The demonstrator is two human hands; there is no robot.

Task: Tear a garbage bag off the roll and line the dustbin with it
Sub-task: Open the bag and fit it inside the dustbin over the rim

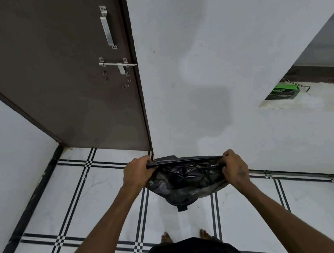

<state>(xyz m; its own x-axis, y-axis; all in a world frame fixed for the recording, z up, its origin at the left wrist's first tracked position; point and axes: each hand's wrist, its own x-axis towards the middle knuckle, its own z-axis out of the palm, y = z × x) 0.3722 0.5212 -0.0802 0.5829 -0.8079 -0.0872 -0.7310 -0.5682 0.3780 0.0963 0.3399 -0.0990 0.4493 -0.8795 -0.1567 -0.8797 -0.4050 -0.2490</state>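
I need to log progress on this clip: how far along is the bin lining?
Done: a black garbage bag is off the roll; the green-labelled pack sits apart on the ledge. In hand: the left hand and right hand grip the bag's mouth, pulling it open. Left: fitting it into the dustbin, which is not clearly visible here.

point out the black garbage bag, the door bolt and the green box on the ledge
black garbage bag (185, 180): head view, on the crinkled plastic hanging between the hands
door bolt (115, 64): head view, on the metal sliding rod
green box (282, 91): head view, on its printed face
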